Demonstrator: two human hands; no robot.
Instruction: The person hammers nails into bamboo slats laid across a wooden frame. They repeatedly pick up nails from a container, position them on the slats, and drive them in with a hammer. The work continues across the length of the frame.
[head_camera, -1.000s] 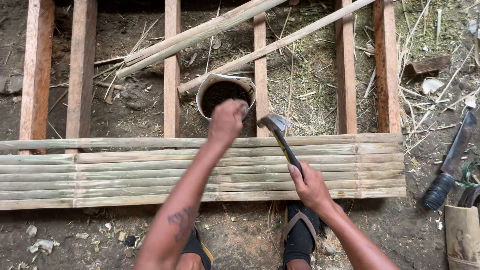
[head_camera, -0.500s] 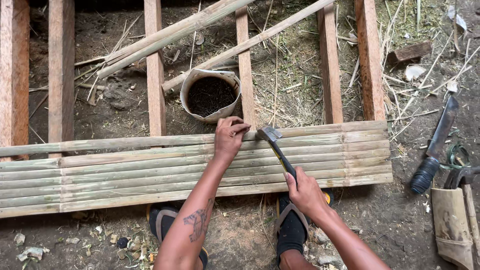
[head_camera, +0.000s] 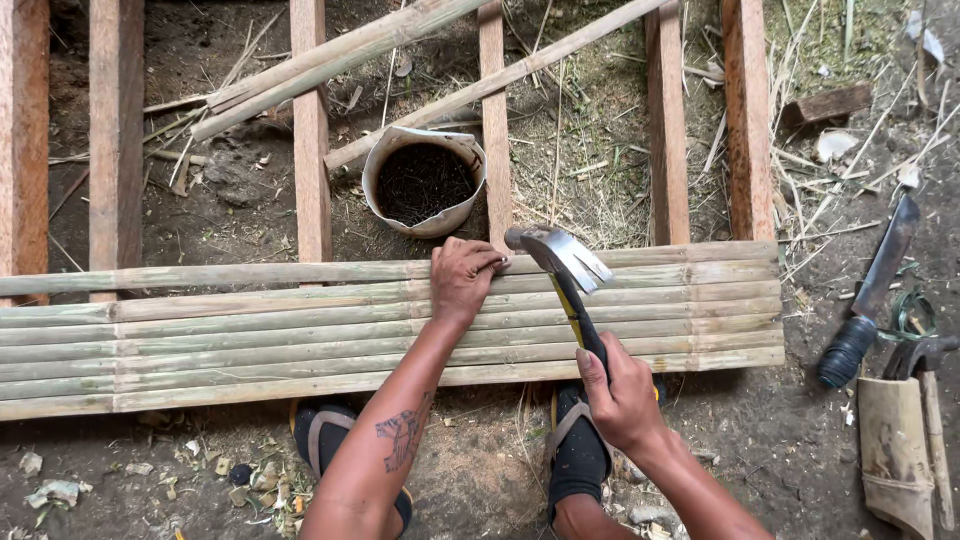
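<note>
1. The right hand (head_camera: 622, 395) has its grip clenched round the yellow-and-black handle of a claw hammer (head_camera: 566, 268), whose steel head hangs just above the top bamboo slat (head_camera: 250, 272). The left hand (head_camera: 462, 278) lies on that slat with fingertips pinched together at its upper edge, right beside the hammer face; whether they grasp a nail I cannot tell, it is too small to see.
2. Risk: the fingertips sit so close to the hammer head that a slightly off blow would likely land on them.
3. Risk: the rounded slat could roll or split under a strike, since it rests only on the wooden joists (head_camera: 311, 150).
4. The container of dark contents (head_camera: 424, 182) stands on the ground just beyond the left hand, between two joists, apart from either grip.
</note>
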